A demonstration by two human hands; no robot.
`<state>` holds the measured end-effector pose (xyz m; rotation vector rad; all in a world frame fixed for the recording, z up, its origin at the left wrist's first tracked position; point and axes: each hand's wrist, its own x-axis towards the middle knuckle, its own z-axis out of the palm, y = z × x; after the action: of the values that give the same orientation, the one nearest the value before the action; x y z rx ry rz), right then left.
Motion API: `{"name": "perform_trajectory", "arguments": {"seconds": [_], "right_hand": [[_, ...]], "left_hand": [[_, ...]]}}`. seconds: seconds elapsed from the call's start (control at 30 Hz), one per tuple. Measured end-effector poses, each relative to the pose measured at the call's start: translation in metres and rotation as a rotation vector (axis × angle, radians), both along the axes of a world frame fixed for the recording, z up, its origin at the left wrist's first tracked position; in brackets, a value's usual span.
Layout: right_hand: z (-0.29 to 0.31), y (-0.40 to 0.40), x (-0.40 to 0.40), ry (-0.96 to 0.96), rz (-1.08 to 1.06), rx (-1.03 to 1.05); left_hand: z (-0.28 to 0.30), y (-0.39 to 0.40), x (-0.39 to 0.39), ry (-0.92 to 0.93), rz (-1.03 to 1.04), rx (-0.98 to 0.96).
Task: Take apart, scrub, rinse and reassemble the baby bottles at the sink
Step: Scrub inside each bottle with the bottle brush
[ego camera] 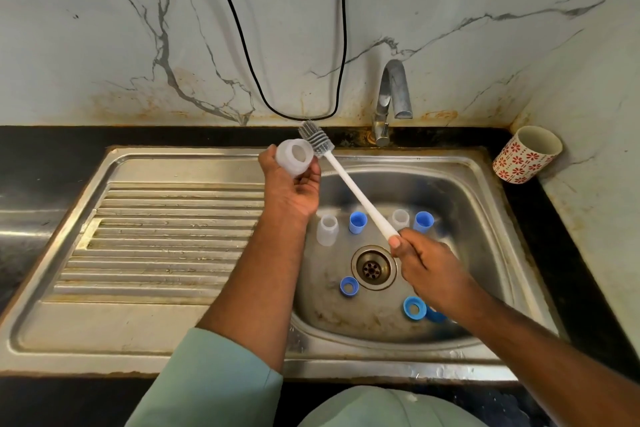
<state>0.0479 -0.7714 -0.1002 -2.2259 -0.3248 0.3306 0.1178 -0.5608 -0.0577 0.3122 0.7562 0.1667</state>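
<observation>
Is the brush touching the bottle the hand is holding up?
Cannot tell. In the head view the brush bristles sit right against the rim of the bottle in the left hand, but no clear contact or gap shows.

Our left hand (291, 184) is raised above the back left rim of the sink (214, 152), its grip curled round a clear bottle body (293, 158) with the mouth turned toward us. The left forearm slants up from a pale green sleeve (207, 378). Our right hand (424, 265) hangs over the sink's drain, its grip wrapped round the low end of the brush handle (356, 198), the bare right forearm running down to the near right.
</observation>
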Motion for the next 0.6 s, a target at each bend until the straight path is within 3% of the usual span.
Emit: {"name": "perform_trajectory", "arguments": {"seconds": [0.13,0.23,0.37,0.5,0.6], "right_hand": [[0.005,0.008,0.008,0.046,-0.035,0.056],[0.001,0.006,0.001,0.077,-0.012,0.067],[0.003,0.001,0.000,0.037,-0.017,-0.009],[0.007,-0.002,0.005,-0.056,0.038,-0.161],[0.010,-0.014,-0.004,-0.065,0.076,-0.284]], "left_hand": [[-0.005,-0.017,-0.005,-0.001,-0.097,0.040],[-0.004,-0.011,0.000,-0.051,-0.010,-0.005],[-0.009,-0.015,-0.002,-0.085,-0.012,0.038],[-0.007,-0.008,-0.004,-0.125,-0.218,0.098],[-0.007,-0.001,-0.005,-0.136,-0.263,0.167]]}}
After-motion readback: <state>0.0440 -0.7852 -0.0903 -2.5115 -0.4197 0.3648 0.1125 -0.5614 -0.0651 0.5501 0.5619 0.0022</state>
